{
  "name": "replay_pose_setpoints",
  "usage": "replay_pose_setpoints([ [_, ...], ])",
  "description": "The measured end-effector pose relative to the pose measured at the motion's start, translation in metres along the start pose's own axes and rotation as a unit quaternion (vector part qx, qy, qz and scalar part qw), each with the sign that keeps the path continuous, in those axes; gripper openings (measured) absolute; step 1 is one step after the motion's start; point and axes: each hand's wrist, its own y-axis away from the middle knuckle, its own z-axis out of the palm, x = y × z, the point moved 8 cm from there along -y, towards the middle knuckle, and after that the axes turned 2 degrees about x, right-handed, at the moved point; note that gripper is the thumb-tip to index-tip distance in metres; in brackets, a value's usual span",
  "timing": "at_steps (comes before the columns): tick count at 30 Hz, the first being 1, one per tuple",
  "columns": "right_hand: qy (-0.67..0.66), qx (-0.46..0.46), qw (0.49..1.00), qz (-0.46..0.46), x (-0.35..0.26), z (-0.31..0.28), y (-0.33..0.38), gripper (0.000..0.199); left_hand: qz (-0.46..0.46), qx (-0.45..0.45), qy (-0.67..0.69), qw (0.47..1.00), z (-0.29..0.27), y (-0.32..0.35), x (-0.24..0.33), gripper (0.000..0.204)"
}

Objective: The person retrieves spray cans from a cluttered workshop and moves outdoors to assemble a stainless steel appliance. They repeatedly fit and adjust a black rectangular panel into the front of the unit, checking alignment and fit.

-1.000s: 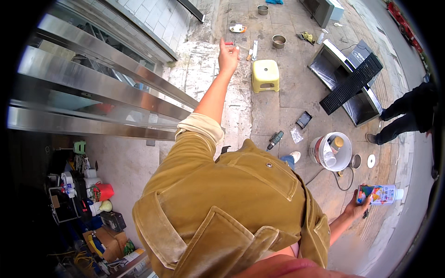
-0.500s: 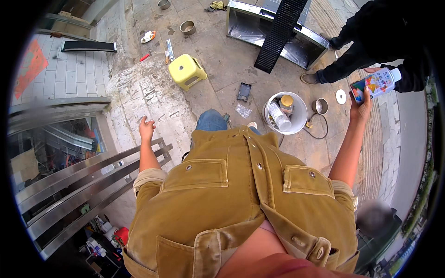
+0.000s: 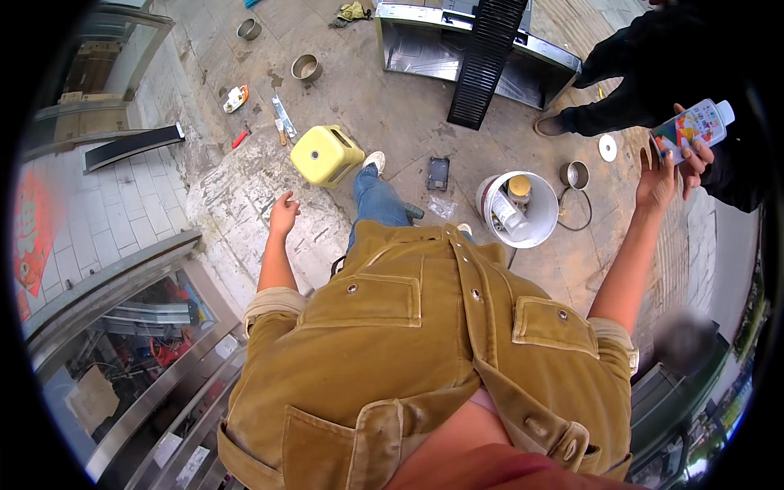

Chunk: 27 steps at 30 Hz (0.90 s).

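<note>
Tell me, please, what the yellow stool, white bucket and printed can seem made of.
Yellow stool: probably moulded plastic, satin; its edges are rounded. White bucket: likely smooth plastic; its rim is thin. Printed can: smooth, perhaps metal; print covers it.

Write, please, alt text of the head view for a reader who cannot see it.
A co-worker's hand grips a colourful can, the wearer's open right hand by its lower end. The left hand is empty; a yellow stool and a white bucket stand on the paving.
</note>
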Motion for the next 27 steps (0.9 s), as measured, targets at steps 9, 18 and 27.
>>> replay_pose_setpoints([
  [9, 0.094, 0.082, 0.967, 0.221, 0.189, 0.168, 0.107, 0.054, 0.106, -0.122, 0.012, 0.987, -0.060, -0.221, 0.067, 0.042],
  [18, 0.173, 0.121, 0.926, 0.313, 0.212, 0.225, 0.216, 0.051, -0.149, -0.093, 0.005, 0.984, -0.175, -0.309, -0.083, 0.040],
  [27, 0.180, 0.143, 0.916, 0.328, 0.221, 0.216, 0.229, 0.050, 0.043, -0.148, 0.041, 0.987, -0.120, -0.373, 0.089, 0.037],
])
